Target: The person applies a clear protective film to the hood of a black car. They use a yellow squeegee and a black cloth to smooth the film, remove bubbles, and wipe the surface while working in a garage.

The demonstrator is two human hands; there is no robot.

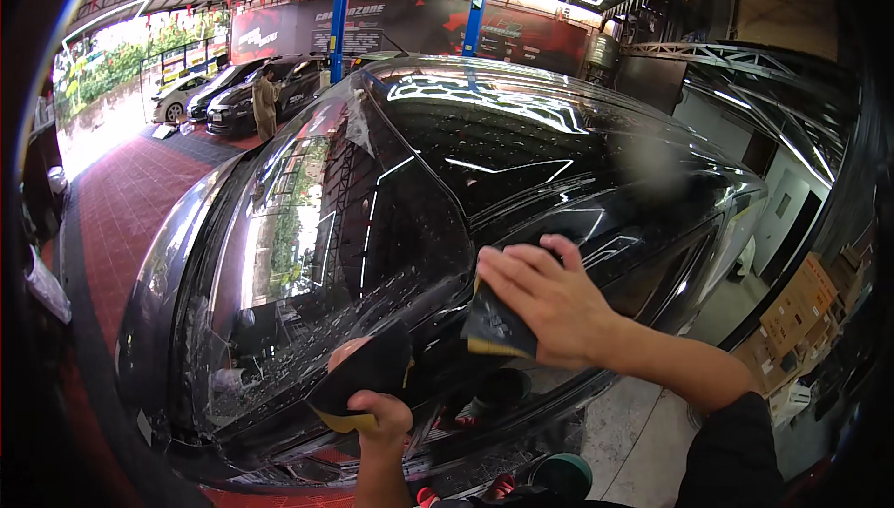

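Observation:
A black car (pixel 559 168), wet with droplets, spreads before me. My right hand (pixel 549 308) lies over a dark sheet with a yellow edge (pixel 498 322), its fingers against the car beside the windshield's near corner. Nearer to me, my left hand (pixel 377 410) grips a second dark sheet with a yellow underside (pixel 372 368) between thumb and fingers, over the car's near side below the windshield (pixel 307 229). Part of the left fingers is hidden behind that sheet. I cannot tell whether the left sheet touches the car.
A green bucket (pixel 563 477) stands on the floor by my feet. Cardboard boxes (pixel 796 317) are stacked at the right. Blue lift posts (pixel 341 24) rise behind the car. Far left, a person (pixel 265 103) stands near parked cars (pixel 228 98) on the red tiled floor (pixel 121 219).

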